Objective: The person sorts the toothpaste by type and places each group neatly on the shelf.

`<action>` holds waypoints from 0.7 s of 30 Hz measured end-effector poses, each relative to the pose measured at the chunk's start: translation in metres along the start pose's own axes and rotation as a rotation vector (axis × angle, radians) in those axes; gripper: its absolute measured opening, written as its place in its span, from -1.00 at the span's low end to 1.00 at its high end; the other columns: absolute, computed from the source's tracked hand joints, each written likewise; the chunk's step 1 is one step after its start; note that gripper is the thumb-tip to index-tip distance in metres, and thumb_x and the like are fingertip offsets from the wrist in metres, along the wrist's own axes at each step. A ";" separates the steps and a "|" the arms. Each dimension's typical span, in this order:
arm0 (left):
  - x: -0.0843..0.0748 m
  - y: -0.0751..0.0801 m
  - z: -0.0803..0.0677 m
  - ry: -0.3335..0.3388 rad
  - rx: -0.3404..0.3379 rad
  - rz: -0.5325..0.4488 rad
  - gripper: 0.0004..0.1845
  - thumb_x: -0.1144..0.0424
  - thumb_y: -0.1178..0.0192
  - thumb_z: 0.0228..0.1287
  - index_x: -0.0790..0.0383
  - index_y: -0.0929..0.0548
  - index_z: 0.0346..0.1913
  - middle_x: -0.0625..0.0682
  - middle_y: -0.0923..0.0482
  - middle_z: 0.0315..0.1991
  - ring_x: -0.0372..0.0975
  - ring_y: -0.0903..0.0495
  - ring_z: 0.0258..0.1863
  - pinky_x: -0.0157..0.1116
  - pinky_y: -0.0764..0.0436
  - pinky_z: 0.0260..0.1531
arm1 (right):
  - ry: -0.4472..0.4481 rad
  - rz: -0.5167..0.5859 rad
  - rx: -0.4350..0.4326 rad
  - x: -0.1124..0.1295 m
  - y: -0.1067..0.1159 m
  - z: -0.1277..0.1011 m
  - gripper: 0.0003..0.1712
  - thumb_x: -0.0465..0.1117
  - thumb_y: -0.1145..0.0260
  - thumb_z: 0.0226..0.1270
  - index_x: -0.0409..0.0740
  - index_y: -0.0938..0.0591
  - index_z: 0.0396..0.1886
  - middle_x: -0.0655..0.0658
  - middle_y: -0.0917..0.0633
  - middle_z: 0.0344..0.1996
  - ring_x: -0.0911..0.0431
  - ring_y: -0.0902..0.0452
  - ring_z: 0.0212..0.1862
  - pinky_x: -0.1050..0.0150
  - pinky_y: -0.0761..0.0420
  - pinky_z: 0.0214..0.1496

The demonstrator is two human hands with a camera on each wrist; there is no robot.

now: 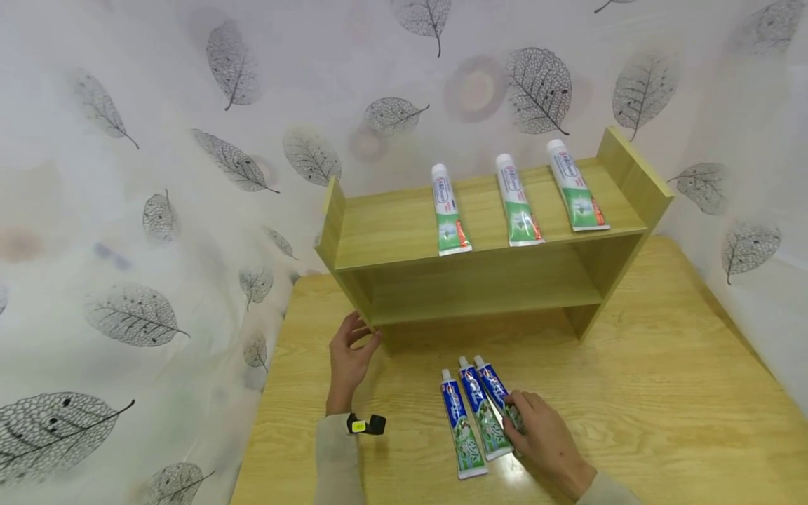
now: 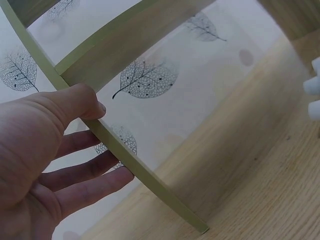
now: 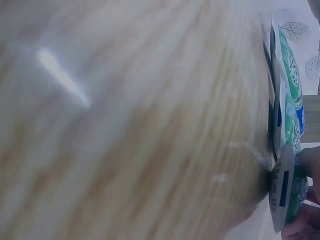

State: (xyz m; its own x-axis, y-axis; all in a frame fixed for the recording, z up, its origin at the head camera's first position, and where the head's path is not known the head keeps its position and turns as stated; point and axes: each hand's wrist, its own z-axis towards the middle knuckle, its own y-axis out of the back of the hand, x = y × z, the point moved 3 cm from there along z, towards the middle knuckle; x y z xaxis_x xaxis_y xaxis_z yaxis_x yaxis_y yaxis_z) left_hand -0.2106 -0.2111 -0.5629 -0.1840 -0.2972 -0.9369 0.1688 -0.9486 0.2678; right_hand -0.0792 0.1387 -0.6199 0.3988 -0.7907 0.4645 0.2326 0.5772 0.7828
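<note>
My left hand [image 1: 350,361] holds the lower left side panel of a wooden shelf [image 1: 385,231]. In the left wrist view, the thumb lies on one face of the panel [image 2: 150,182] and the fingers reach behind it. Three blue-and-green toothpaste tubes [image 1: 454,407] lie side by side on the table in front of the shelf, caps pointing to it. Around the rightmost toothpaste tube [image 1: 492,379], the right hand [image 1: 548,438] grips the lower part, covering much of it. The right wrist view has that tube's flat crimped end [image 3: 286,197] tilted up between thumb and fingers.
Three white-and-green toothpaste tubes [image 1: 519,207] rest on the shelf's upper board, spaced apart toward the right. Below it is a lower board [image 1: 480,287]. The wooden table [image 1: 682,393] meets a leaf-patterned wall covering [image 1: 158,210] behind and on both sides.
</note>
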 end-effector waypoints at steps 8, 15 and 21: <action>0.001 -0.002 0.002 0.001 0.007 -0.002 -0.45 0.45 -0.44 0.41 0.14 -0.66 0.42 0.26 -0.74 0.09 0.05 -0.81 0.08 -0.36 -0.82 -0.15 | -0.001 0.085 -0.109 0.003 0.018 0.007 -0.54 -0.43 -0.68 -0.02 -0.24 -0.73 -0.08 -0.15 -0.81 -0.27 0.12 -0.71 -0.30 0.30 -0.75 -0.31; 0.003 0.000 -0.002 0.007 -0.004 -0.013 -0.43 0.49 -0.47 0.36 0.13 -0.68 0.40 0.31 -0.73 0.07 0.18 -0.80 0.08 -0.37 -0.81 -0.18 | 0.078 0.101 -0.201 0.012 0.051 0.022 -0.48 -0.50 -0.66 -0.15 -0.32 -0.72 -0.08 -0.20 -0.80 -0.26 0.11 -0.71 -0.35 0.53 -0.68 -0.34; 0.003 0.000 -0.001 0.002 -0.003 -0.010 -0.44 0.46 -0.46 0.38 0.11 -0.68 0.40 0.28 -0.74 0.07 0.13 -0.80 0.08 -0.37 -0.81 -0.16 | 0.167 0.136 -0.285 0.006 0.071 0.034 -0.64 -0.41 -0.52 0.02 -0.38 -0.72 -0.12 -0.16 -0.77 -0.33 0.18 -0.64 -0.43 0.61 -0.60 -0.40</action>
State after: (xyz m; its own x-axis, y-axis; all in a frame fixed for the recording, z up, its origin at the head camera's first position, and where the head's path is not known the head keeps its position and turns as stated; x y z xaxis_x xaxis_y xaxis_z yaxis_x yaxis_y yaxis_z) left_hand -0.2102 -0.2117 -0.5663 -0.1834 -0.2871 -0.9402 0.1694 -0.9513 0.2575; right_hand -0.0903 0.1678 -0.5476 0.5773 -0.6719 0.4639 0.3964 0.7274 0.5602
